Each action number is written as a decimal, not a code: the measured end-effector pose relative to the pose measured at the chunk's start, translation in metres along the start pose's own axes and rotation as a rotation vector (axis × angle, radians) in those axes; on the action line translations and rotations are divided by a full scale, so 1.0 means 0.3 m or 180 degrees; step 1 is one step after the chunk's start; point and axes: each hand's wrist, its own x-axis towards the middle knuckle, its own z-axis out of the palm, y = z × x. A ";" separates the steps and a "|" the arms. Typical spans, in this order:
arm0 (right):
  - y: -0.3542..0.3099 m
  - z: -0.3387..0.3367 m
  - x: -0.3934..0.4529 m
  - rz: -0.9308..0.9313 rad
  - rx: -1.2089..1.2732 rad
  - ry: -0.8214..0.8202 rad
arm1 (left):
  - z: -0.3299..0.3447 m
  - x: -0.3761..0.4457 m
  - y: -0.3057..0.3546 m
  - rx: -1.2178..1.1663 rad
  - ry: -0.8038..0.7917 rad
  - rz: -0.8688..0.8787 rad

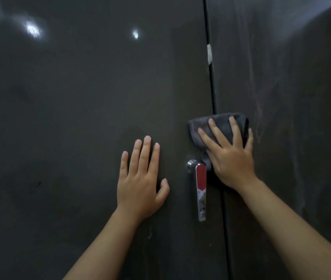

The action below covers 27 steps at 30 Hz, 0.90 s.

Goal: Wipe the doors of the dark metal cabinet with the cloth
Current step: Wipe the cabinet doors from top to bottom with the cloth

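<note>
Two dark metal cabinet doors fill the view, the left door (79, 118) and the right door (292, 118), split by a black vertical gap. My right hand (231, 156) presses a folded dark grey cloth (221, 123) flat against the doors with spread straight fingers, right over the gap and just above the handle. My left hand (140, 178) rests flat on the left door with its fingers straight, a little left of the handle.
A chrome lever handle with a red insert (200, 184) hangs down on the left door's right edge, between my hands. A scrap of white tape (209, 53) sticks over the gap higher up. Pale streaks mark the right door.
</note>
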 end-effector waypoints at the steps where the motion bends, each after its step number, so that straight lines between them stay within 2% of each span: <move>1: -0.002 0.006 -0.035 -0.0094 -0.0061 0.0038 | -0.001 0.000 -0.007 -0.0022 0.0016 0.0046; 9: 0.000 -0.001 -0.155 -0.0317 -0.0062 -0.0117 | 0.000 -0.023 -0.006 -0.0056 -0.0044 0.0183; 16: 0.043 -0.047 0.019 -0.0977 -0.0190 -0.0238 | 0.006 -0.067 0.067 0.0008 -0.0264 0.0107; 22: 0.075 -0.050 0.029 -0.1532 -0.0154 -0.0288 | 0.018 -0.105 0.112 0.0046 -0.0335 -0.0015; 24: 0.089 -0.038 0.001 -0.1427 -0.0105 -0.0330 | 0.019 -0.128 0.116 0.0035 -0.0354 -0.0077; 27: 0.072 0.002 -0.096 -0.0786 0.0140 -0.0222 | 0.022 -0.187 0.114 0.0006 -0.0405 -0.0132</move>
